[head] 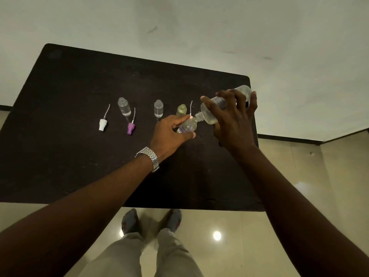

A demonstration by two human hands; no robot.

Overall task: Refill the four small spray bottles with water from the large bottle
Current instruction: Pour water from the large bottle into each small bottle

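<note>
Two hands: both worked right of the frame's centre, over a dark table (79, 156).
Left hand (169, 132): fingers and thumb were pinched round a small spray bottle (187, 126) with a purple label, held tilted, neck toward the upper right.
Right hand (233, 116): fingers were wrapped over the large bottle (211, 112), tipped down to the left; its open mouth met the small bottle's neck.
Watch (149, 156): a metal band sat on the left wrist.
Clear bottle, left (124, 106): it stood uncapped in the upper middle, partly filled with clear liquid.
Clear bottle, middle (158, 108): it stood uncapped, well apart from the first and just above the left hand.
Greenish bottle (181, 110): it stood uncapped, close behind the left hand's fingertips, nearest to the pouring.
White spray cap (103, 124): it lay at centre left, its tube pointing up the frame.
Purple spray cap (130, 128): it lay just below the left clear bottle, its tube reaching beside that bottle's base.
Thin tube (191, 108): it rose between the greenish bottle and the large bottle; its cap was hidden by the fingers.
Floor: glossy tiles (299, 196) lay right of the table.
</note>
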